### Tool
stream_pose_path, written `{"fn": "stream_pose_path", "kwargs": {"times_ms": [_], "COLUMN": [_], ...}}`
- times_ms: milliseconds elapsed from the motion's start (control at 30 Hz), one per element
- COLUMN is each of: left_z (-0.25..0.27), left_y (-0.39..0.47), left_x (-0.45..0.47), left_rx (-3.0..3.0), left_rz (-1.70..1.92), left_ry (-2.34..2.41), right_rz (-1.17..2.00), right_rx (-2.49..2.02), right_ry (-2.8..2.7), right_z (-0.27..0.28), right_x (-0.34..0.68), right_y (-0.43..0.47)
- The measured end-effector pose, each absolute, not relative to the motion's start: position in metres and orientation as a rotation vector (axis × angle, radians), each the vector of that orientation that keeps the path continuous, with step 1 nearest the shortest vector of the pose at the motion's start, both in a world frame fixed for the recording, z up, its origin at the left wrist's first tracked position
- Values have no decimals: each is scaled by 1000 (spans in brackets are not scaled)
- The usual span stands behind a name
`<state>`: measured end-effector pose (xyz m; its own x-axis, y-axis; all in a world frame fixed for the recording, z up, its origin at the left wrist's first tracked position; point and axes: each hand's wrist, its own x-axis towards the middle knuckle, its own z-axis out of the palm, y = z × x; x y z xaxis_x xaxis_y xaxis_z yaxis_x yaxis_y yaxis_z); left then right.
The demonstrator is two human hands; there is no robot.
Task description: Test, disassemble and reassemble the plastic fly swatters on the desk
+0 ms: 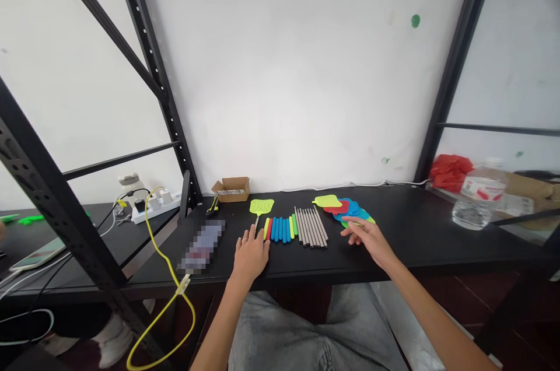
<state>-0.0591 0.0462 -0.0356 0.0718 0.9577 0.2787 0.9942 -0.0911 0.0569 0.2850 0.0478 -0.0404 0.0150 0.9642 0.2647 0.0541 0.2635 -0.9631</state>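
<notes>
My left hand [251, 251] lies palm down on the black table, fingers stretched out over the lower end of a small yellow fly swatter [261, 206]; its handle is mostly hidden beneath them. Beside that hand runs a row of coloured handle grips [280, 230] in yellow, red, blue and green. Several grey metal rods [311, 227] lie side by side to the right of the grips. My right hand [367, 237] hovers with fingers apart and nothing in them, close to an overlapping pile of swatter heads [350, 209] in yellow, red, blue and green.
A small open cardboard box [234, 189] and a yellow-black cutter [213, 206] sit at the back left. A phone [202, 247] with a yellow cable [164, 260] lies left of my hand. At right stand a water bottle [479, 193] and a red bag [450, 171]. Black shelf posts [153, 62] flank the table.
</notes>
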Motion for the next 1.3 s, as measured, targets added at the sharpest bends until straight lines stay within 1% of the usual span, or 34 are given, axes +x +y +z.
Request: {"fn": "stream_pose_path", "kwargs": {"times_ms": [633, 767, 933, 1033, 1133, 1300], "left_z": [-33, -34, -38, -40, -40, -37], "left_y": [42, 43, 47, 48, 47, 46], "left_x": [-48, -44, -49, -51, -50, -49], "left_rx": [-2256, -2247, -2190, -2142, -2118, -2123], "left_rz": [-554, -620, -683, -742, -793, -840], "left_ry": [-1863, -1846, -1889, -1905, -1900, -1908], "right_rz": [913, 797, 490, 375, 349, 395], "right_rx": [-1076, -1208, -1418, -1547, -1674, -1788], "right_ry": [-1369, -1472, -1637, -1669, -1678, -1761], "right_z": [-46, -47, -46, -45, -42, -35], "right_x": [286, 284, 277, 273, 269, 266], "right_y": [54, 57, 63, 67, 73, 78]}}
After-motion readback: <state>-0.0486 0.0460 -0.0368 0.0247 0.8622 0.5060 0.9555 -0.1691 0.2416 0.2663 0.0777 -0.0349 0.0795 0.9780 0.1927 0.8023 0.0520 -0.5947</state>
